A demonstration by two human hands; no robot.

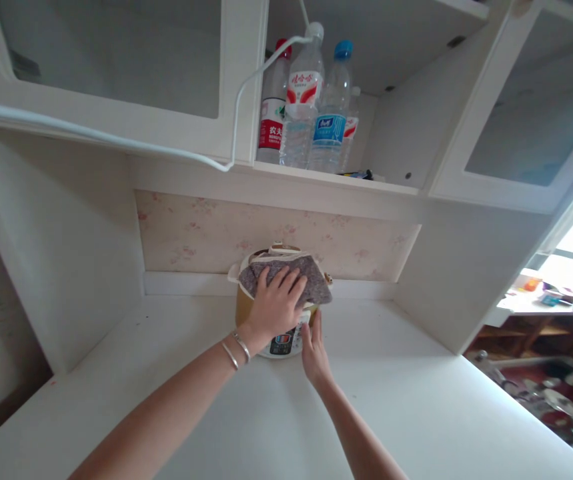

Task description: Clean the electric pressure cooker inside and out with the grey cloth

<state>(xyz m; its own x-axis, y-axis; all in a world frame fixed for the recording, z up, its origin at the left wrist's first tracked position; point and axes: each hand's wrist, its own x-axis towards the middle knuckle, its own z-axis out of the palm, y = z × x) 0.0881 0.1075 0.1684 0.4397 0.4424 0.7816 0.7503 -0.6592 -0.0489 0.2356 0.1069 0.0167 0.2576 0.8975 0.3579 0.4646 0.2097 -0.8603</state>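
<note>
A gold and white electric cooker [244, 308] stands on the white tabletop against the back, its dark control panel facing me. Over its lid lies a grey-brown cloth [316, 283]. My left hand [273, 305], with two silver bangles at the wrist, holds the cloth down on the lid, its fingers slightly apart and curved over it. Against the cooker's right front side rests my right hand [315, 353], fingers stretched out and thumb apart, gripping nothing. The left hand and the cloth hide most of the lid and part of the panel.
A white cord [166, 148] hangs from the cabinet overhead. Several plastic bottles, one with a blue label [329, 130], stand on the open shelf [391, 187] above. White side panels [446, 267] flank the tabletop [206, 413]. Blurred items lie beyond its right edge.
</note>
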